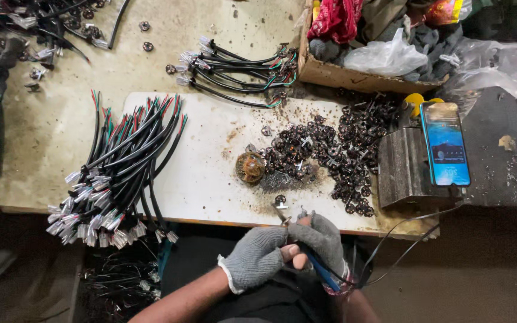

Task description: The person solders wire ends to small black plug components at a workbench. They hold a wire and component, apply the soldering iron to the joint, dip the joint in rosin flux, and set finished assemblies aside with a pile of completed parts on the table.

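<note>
Both my hands wear grey fingerless gloves and meet at the near edge of the white board (pixel 210 149). My right hand (pixel 325 238) grips a blue-handled tool (pixel 323 274); its thin metal tip (pixel 280 213) points up-left over the board's edge. My left hand (pixel 254 256) is curled with its bare fingertips pressed against the right hand; what they pinch is hidden. A pile of small dark round parts (pixel 330 152) lies just beyond the tip, beside a round rusty-brown tin (pixel 250 167).
A thick bundle of black cables (pixel 118 167) with white connectors lies at the left, a smaller bundle (pixel 234 72) at the back. A phone (pixel 445 143) leans on a metal block (pixel 403 167) at the right. A cardboard box (pixel 354 75) of cloths stands behind.
</note>
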A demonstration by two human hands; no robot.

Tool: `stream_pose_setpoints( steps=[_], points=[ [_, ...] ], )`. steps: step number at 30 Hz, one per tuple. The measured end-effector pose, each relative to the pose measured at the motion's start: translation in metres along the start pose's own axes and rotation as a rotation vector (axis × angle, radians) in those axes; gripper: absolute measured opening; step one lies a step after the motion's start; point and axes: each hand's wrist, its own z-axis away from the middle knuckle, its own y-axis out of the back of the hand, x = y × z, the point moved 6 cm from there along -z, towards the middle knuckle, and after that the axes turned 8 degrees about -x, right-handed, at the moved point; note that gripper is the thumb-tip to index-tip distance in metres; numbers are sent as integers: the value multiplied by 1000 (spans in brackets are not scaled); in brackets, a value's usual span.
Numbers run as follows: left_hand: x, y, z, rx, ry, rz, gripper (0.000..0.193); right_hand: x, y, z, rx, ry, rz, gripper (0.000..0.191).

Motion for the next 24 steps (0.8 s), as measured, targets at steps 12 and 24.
stream_pose_setpoints(
  steps=[12,24],
  points=[
    [-18,5,33,-133,-119,-343,32,75,-39,-4,268,-253,-697,49],
    [20,53,31,29,-288,225,24,-16,3,-58,26,-158,236,39]
  ],
)
